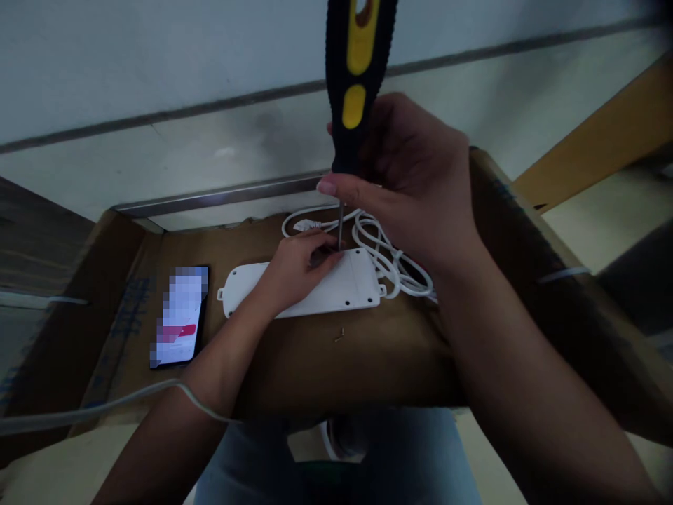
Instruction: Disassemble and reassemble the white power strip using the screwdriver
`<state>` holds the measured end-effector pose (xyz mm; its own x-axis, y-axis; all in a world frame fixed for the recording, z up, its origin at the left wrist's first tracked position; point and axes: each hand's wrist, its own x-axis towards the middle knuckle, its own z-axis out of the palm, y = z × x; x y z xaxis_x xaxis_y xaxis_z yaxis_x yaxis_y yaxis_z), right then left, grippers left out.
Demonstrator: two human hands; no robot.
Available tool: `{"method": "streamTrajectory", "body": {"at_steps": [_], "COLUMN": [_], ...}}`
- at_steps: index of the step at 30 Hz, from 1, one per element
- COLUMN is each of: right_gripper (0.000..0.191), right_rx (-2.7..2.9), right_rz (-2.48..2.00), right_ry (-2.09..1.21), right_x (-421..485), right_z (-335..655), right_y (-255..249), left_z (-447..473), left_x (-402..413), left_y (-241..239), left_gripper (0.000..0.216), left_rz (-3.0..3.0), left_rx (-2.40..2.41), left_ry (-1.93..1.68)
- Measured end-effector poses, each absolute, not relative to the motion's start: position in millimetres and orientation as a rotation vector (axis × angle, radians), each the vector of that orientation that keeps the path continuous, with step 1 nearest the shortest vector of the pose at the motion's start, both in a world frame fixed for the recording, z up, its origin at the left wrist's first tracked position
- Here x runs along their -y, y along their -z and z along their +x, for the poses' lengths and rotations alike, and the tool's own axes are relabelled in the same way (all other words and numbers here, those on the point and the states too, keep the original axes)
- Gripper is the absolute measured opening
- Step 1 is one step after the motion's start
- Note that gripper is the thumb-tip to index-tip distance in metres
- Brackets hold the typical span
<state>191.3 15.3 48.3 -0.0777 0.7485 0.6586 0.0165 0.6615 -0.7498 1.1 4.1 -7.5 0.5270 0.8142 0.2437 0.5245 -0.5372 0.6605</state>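
A white power strip (336,287) lies face down on brown cardboard, with dark screw holes along its edges. My right hand (415,175) grips a black and yellow screwdriver (353,84) low on its handle, holding it upright with the shaft pointing down at the strip's far edge. Across the strip rests my left hand (302,270), its thumb and fingers closed around the screwdriver's tip; what they pinch there is hidden. Small brass-coloured screws (339,335) lie on the cardboard in front of the strip.
The strip's white cord (392,263) is coiled behind and to the right, with its plug (306,225) at the back. A lit phone (181,319) lies at left. Cardboard side walls (531,273) rise on both sides. A pale cable (131,394) crosses at front left.
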Motion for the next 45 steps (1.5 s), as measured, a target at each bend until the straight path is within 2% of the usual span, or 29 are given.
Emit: {"method": "streamTrajectory", "body": {"at_steps": [5,10,33,45], "right_gripper": [0.042,0.038,0.043,0.030], "right_rx": [1.468,1.480,1.492,1.453], "right_rz": [-0.591,-0.610,-0.626,-0.565], "right_ry": [-0.732,-0.735,-0.687,-0.660], "right_x": [-16,-13,-12,-14], "right_z": [186,186,186,186], "right_y": [-52,-54,-56,-58], "left_z": [1,2,2,-4], "left_x": [-3,0,-1,-2], "left_y": [4,-2,-2,-2], "left_gripper": [0.022,0.044,0.045,0.048], "left_rz": [2.259,2.334,2.289,2.301], "left_rx": [-1.084,-1.085,-1.135,-1.097], "left_ry": [-0.710,-0.566,-0.530,-0.538]}}
